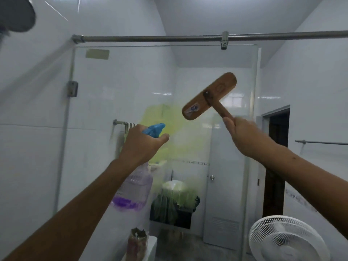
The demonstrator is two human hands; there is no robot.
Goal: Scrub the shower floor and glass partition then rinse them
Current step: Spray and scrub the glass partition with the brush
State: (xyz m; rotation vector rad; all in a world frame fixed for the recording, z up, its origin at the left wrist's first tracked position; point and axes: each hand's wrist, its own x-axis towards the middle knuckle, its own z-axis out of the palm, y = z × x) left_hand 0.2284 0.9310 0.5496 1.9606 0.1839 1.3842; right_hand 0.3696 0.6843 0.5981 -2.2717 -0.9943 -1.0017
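My left hand (143,146) is gripping the spray bottle (133,187) by its blue trigger neck, and my right hand (243,132) is clutching the wooden scrub brush (209,96) by its handle, holding its head up before the glass partition (113,87), which is carrying misty streaks.

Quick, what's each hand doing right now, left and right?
Left hand: closed around the neck of the spray bottle, at its blue trigger head.
Right hand: closed around the handle of the wooden brush, raised toward the glass partition.
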